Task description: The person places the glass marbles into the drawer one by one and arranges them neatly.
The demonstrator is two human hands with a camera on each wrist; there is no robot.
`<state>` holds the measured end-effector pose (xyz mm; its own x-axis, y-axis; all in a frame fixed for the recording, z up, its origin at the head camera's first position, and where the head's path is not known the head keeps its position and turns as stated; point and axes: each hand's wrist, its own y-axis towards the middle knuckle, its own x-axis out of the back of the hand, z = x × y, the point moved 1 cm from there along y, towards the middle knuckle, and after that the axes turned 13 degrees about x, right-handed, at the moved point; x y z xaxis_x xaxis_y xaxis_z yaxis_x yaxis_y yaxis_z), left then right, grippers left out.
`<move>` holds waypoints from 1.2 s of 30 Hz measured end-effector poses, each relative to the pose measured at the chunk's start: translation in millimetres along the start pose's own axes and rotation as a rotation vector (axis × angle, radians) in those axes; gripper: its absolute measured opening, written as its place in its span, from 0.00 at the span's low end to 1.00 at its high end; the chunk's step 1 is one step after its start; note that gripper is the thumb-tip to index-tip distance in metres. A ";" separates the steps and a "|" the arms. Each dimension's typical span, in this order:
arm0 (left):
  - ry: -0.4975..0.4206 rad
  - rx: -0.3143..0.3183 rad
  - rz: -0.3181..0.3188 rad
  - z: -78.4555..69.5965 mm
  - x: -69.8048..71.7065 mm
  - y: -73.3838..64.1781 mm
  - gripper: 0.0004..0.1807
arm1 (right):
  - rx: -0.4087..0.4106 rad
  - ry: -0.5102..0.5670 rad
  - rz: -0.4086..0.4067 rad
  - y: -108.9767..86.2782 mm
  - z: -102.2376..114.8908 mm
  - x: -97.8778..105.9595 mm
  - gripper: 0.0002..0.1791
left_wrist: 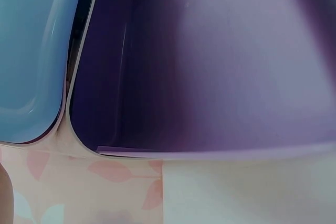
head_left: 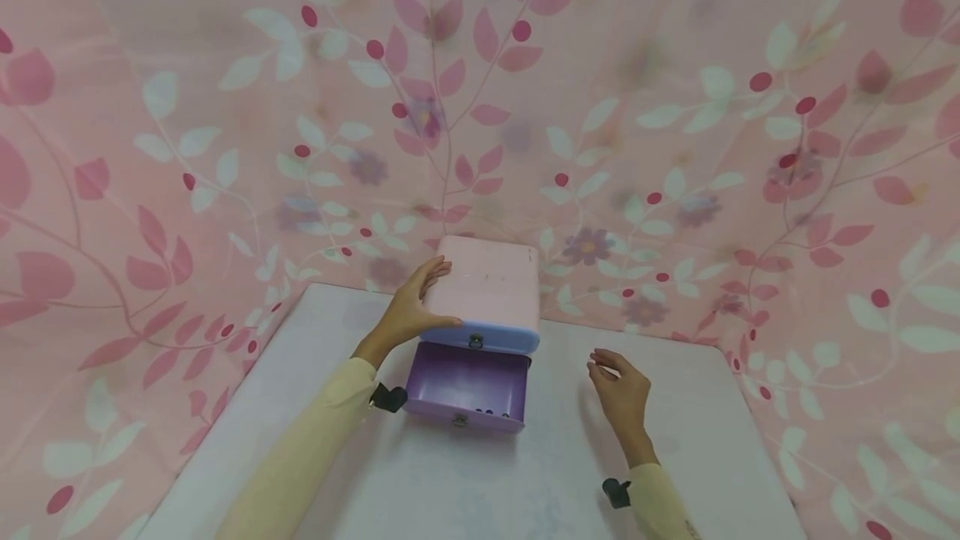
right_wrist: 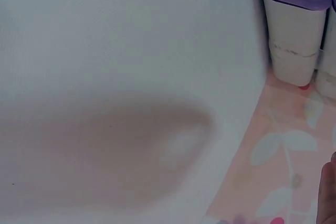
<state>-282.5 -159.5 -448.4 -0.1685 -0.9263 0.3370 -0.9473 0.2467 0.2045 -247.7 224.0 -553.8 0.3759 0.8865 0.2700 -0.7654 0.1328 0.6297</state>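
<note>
A small drawer box (head_left: 487,282) with a pink top stands at the far side of the white table. Its blue upper drawer (head_left: 495,338) is closed and has a metal clasp. Below it, the purple lower drawer (head_left: 465,382) is pulled out, with several small dark pieces (head_left: 489,412) near its front wall. My left hand (head_left: 408,302) rests on the box's left side, the thumb lying along the front top edge. To the right of the box, my right hand (head_left: 624,394) hovers above the table, fingers loosely bent, with nothing visible in them.
The white table (head_left: 600,490) ends against a pink cloth with leaves and flowers (head_left: 585,248) behind and at both sides. At the right wrist view's upper right stands a pale-walled thing with a purple top (right_wrist: 296,30). Each wrist wears a dark band.
</note>
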 end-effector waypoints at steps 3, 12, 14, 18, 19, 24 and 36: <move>0.003 -0.002 -0.001 0.4 -0.1 0.2 0.60 | 0.015 0.037 0.012 1.7 9.9 -3.0 0.14; 0.003 -0.011 -0.005 3.3 -0.8 1.1 0.59 | 0.150 0.152 0.090 13.6 73.2 -10.4 0.14; 0.000 -0.009 -0.003 3.1 -0.8 0.9 0.59 | 0.180 0.167 0.101 14.9 82.2 -12.6 0.14; 0.004 -0.002 0.000 1.6 -0.2 0.2 0.60 | 0.209 0.223 0.115 15.7 94.1 -18.8 0.14; 0.006 0.000 -0.001 1.2 0.0 0.1 0.60 | 0.215 0.238 0.120 15.8 96.4 -20.6 0.14; 0.010 -0.006 -0.004 1.7 0.5 0.7 0.60 | 0.232 0.267 0.150 14.4 110.0 -29.6 0.14; -0.001 -0.016 -0.014 2.7 0.0 1.3 0.60 | 0.350 0.316 0.230 2.5 122.7 -56.8 0.15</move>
<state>-284.4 -160.0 -450.7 -0.1555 -0.9300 0.3332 -0.9451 0.2381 0.2236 -206.8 119.6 -478.1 0.0015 0.9729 0.2311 -0.5687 -0.1893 0.8005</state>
